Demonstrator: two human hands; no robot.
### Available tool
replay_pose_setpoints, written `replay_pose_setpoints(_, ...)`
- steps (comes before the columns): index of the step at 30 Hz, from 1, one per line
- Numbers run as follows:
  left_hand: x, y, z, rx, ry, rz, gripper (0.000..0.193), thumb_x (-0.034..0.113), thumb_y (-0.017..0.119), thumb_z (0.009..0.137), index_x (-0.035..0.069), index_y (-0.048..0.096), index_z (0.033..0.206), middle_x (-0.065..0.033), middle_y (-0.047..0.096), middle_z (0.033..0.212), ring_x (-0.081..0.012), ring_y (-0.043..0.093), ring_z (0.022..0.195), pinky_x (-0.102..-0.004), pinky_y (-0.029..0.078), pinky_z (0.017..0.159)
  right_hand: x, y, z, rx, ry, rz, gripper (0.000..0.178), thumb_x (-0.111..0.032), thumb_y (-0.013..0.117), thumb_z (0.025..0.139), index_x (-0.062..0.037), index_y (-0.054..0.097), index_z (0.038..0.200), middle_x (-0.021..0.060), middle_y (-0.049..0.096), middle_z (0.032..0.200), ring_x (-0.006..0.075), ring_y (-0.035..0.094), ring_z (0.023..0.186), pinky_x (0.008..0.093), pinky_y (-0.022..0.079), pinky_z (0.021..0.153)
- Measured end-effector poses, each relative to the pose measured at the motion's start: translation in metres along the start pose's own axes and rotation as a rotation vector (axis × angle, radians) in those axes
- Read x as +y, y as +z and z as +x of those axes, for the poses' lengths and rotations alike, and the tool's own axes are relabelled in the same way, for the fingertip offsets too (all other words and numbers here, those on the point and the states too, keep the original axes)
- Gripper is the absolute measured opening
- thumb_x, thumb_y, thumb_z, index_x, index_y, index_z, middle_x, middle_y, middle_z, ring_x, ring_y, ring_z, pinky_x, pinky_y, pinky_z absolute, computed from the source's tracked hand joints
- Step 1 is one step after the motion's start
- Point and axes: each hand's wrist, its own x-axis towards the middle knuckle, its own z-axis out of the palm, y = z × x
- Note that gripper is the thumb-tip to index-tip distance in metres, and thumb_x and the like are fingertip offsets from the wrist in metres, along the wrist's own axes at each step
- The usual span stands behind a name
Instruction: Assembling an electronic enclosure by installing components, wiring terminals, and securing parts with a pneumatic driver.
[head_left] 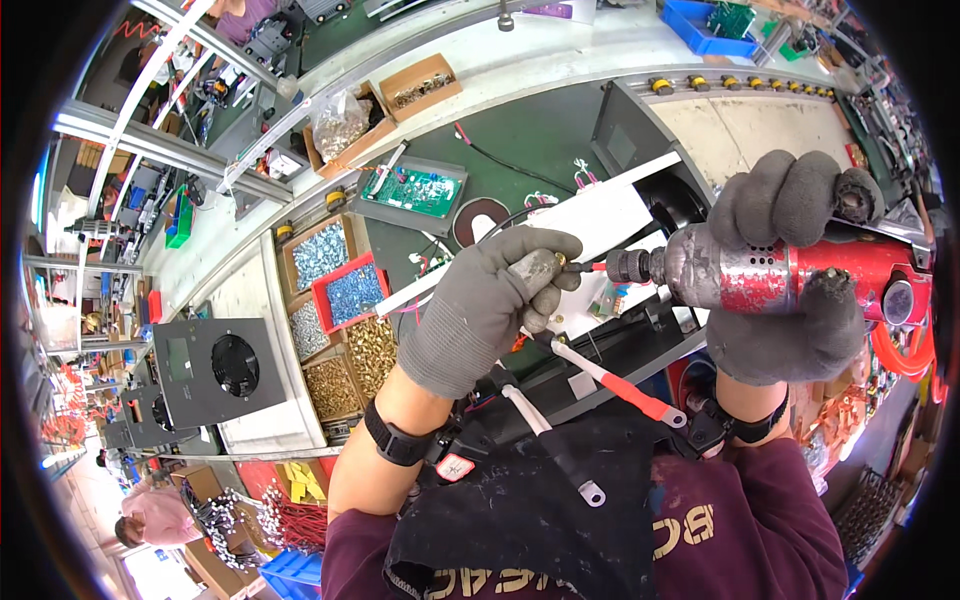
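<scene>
My right hand (770, 345) is wrapped round a worn red power driver (755, 280), which points left. Gloved in grey, my left hand (465, 310) is closed in a pinch at the tip of the driver's bit. A small brass-coloured fastener (561, 259) shows between its thumb and finger. Below both hands is an open dark metal housing with a white panel (610, 218) and wiring inside. Two lugged cables come out toward me, one a red-sleeved cable (630, 393), the other a white-sleeved cable (525, 408). A green circuit board (420, 192) lies beyond my left hand.
Left of the housing stand a red bin of blue fasteners (355, 292) and a box of brass fasteners (372, 352). A dark fan unit (220, 372) is farther left. Open cardboard boxes (420, 85) stand at the back. A person in pink (160, 515) is at lower left.
</scene>
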Motion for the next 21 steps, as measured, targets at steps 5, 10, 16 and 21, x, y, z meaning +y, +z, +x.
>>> replay_pose_setpoints(5,0.001,-0.004,0.006,0.040,0.007,0.114,0.030,0.019,0.055,0.092,-0.003,0.055,0.113,-0.0061,0.060,0.079,-0.0050,0.047,0.058,-0.0172,0.037,0.051,0.003,0.003,0.005,-0.054,-0.053,-0.002,0.034,-0.030,0.063,0.075,-0.0112,0.042,0.094,0.0013,0.035,0.077,0.0140,0.034,0.068,0.0261,0.032,0.057)
replay_pose_setpoints(10,-0.001,-0.004,0.008,-0.023,0.002,0.112,0.030,0.021,0.054,0.093,-0.003,0.055,0.112,-0.0060,0.060,0.079,-0.0050,0.046,0.058,-0.0176,0.037,0.050,0.004,0.010,0.009,-0.117,-0.110,-0.011,0.033,-0.029,0.063,0.076,-0.0122,0.043,0.096,0.0013,0.035,0.077,0.0141,0.035,0.068,0.0265,0.032,0.057)
replay_pose_setpoints(16,-0.004,-0.001,0.008,-0.160,0.005,0.183,0.036,0.033,0.047,0.096,-0.002,0.056,0.103,-0.0018,0.053,0.067,-0.0059,0.040,0.054,-0.0191,0.033,0.047,0.002,0.013,0.013,-0.192,-0.180,-0.028,0.032,-0.029,0.063,0.077,-0.0133,0.045,0.099,0.0013,0.036,0.077,0.0141,0.036,0.069,0.0269,0.033,0.057)
replay_pose_setpoints(21,-0.005,0.000,0.015,-0.004,-0.103,0.468,0.048,0.034,0.026,0.097,-0.004,0.055,0.105,-0.0049,0.049,0.061,-0.0110,0.039,0.054,-0.0228,0.039,0.058,-0.003,-0.006,0.007,0.007,-0.048,-0.047,0.040,-0.034,0.067,0.073,-0.0108,0.035,0.081,0.0018,0.034,0.076,0.0134,0.033,0.068,0.0260,0.032,0.057)
